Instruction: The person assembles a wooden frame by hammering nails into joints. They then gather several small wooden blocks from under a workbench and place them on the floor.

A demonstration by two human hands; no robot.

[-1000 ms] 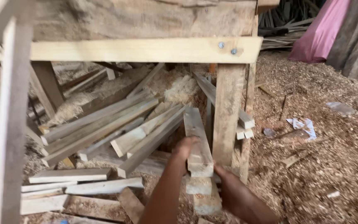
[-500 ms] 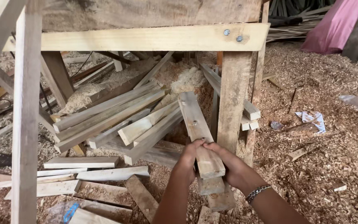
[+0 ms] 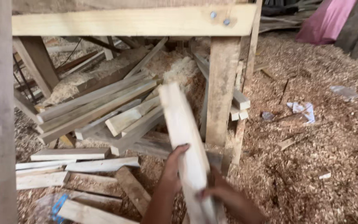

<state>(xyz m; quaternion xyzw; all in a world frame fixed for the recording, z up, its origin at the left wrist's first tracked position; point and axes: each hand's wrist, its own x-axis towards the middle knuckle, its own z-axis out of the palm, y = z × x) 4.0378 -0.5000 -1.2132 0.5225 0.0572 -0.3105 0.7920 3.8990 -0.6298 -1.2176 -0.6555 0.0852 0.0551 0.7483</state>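
- We hold a long pale sawn wooden board (image 3: 183, 137) in both hands, lifted at a slant clear of the heap of pale timber offcuts (image 3: 100, 108) under the rough wooden workbench frame (image 3: 133, 20).
- Our left hand (image 3: 172, 166) wraps the board's left edge, fingers curled tight around it.
- Our right hand (image 3: 224, 199) grips its lower end from the right, closed around the wood, though blurred.
- The board's far end points toward the bench's upright wooden post (image 3: 222, 91), above the sawdust-covered floor (image 3: 320, 157).
- We judge the pick-up step underway; a steady two-handed grip matters now.
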